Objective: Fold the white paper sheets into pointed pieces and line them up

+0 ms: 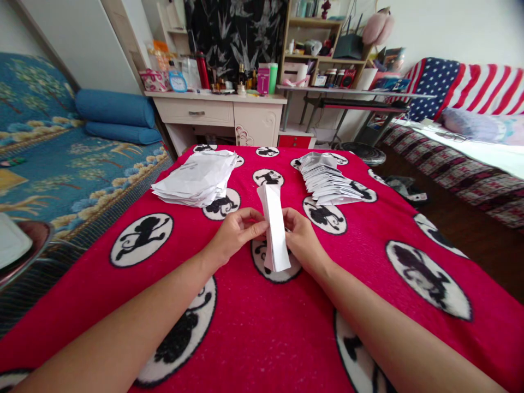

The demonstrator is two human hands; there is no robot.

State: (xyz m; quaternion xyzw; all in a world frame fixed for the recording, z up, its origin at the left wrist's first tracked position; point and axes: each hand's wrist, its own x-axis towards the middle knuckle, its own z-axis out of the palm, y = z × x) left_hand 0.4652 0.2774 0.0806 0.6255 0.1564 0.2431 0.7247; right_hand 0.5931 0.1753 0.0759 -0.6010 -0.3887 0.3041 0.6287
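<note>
Two hands are closed on one paper strip (275, 226).
It is pinched at mid-length, left edge by the left hand (233, 232), right edge by the right hand (303, 240). Its long axis is set away from the body, over the blanket (368, 305), lower end possibly touching it.

home bedroom | bed (61, 169) | dresser (216, 112) with toiletries | cluttered shelf (315, 54)

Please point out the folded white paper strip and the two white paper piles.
folded white paper strip (275, 229): head view, middle of its face
loose pile of flat white sheets (196, 179): head view, top sheet
fanned stack of folded white papers (327, 181): head view, stack's middle
</note>
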